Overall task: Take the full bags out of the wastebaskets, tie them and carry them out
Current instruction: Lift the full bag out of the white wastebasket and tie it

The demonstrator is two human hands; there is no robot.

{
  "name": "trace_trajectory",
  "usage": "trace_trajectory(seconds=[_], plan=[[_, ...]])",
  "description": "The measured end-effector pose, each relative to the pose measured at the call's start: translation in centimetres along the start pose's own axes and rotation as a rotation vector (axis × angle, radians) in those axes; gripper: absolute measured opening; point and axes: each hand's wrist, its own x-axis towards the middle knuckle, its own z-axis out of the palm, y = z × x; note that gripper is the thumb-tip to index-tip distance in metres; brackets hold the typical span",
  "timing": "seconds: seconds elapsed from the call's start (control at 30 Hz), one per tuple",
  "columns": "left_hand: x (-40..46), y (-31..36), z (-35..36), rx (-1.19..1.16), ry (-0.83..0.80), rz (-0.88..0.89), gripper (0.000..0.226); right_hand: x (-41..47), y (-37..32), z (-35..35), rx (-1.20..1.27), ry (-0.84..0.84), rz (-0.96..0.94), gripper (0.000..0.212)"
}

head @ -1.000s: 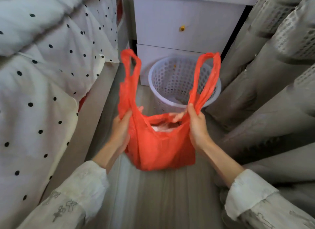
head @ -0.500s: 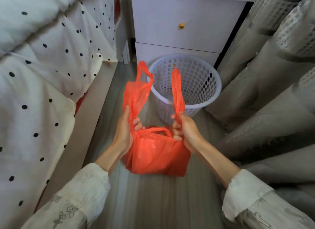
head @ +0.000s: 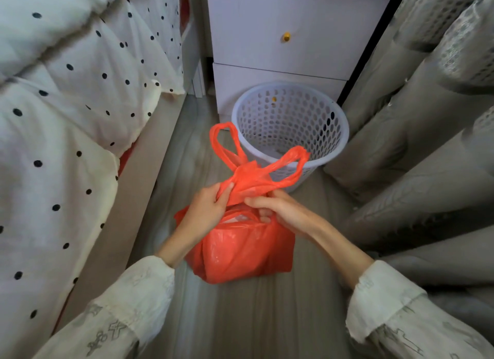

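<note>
A full red plastic bag (head: 240, 251) rests on the floor in front of me. Its two handle loops are crossed over each other above the bag's mouth. My left hand (head: 205, 211) pinches the base of one handle from the left. My right hand (head: 278, 211) grips the other handle from the right, with fingers curled under the crossing. Something white shows in the gap at the bag's mouth. Behind the bag stands a white perforated wastebasket (head: 331, 145) with no bag in it.
A bed with a white polka-dot duvet (head: 66, 118) fills the left side. A white nightstand (head: 280, 38) with drawers stands behind the basket. Grey curtains (head: 414, 145) hang along the right. The grey floor strip (head: 254, 318) between them is narrow.
The bag has come down onto the floor. My hands moved together from wide apart, and the two upright handles are now crossed over each other.
</note>
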Motion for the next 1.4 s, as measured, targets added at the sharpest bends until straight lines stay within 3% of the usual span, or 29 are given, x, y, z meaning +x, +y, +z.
trace_trajectory(seconds=[0.07,0.13,0.27,0.37,0.4,0.47,0.53,0.63,0.7,0.8,0.93,1.1,1.27,1.4], plan=[[-0.2,0.0,0.1,0.105,-0.012,0.031,0.032,0.2,0.0,0.2,0.076,0.027,-0.023,0.024],[-0.3,0.4,0.2,0.122,-0.066,0.040,0.031,1.0,0.4,-0.1,0.236,0.172,-0.053,0.030],[-0.3,0.6,0.1,-0.311,-0.229,-0.147,0.041,1.9,0.6,-1.0,0.424,0.135,-0.032,0.060],[-0.2,0.2,-0.3,-0.523,-0.315,-0.296,0.024,1.0,-0.4,-0.5,0.564,0.097,0.048,0.050],[0.0,0.1,-0.6,-0.579,-0.345,-0.330,0.019,0.7,-0.6,-0.5,0.466,0.137,0.051,0.046],[0.8,0.0,-1.3,-0.704,-0.384,-0.387,0.018,0.0,-0.8,-0.7,-0.027,0.197,0.005,0.038],[1.4,0.0,-1.8,-0.832,-0.402,-0.443,0.015,-0.3,-0.8,-0.9,-0.458,0.227,-0.028,0.044],[1.7,0.3,-2.0,-0.928,-0.451,-0.463,0.020,-0.1,-0.8,-1.0,-0.736,0.388,-0.078,0.042],[1.5,0.3,-2.2,-0.947,-0.513,-0.458,0.023,0.3,-0.6,-0.8,-0.561,0.475,-0.086,0.039],[1.2,0.5,-2.6,-0.944,-0.586,-0.448,0.020,0.9,-0.6,-0.5,-0.105,0.497,-0.077,0.013],[1.2,1.1,-2.8,-0.867,-0.606,-0.474,0.045,0.9,-0.7,-0.3,-0.006,0.538,-0.193,0.028],[1.0,1.1,-2.3,-0.727,-0.785,-0.543,0.073,0.5,-1.3,-0.1,0.439,0.369,-0.180,0.027],[0.8,1.5,-1.6,-0.663,-0.615,-0.486,0.054,0.1,-1.8,0.0,0.361,0.296,-0.207,0.030],[1.3,1.9,-2.2,-0.822,-0.339,-0.285,0.028,0.0,-1.5,-0.7,0.247,0.318,-0.242,0.032]])
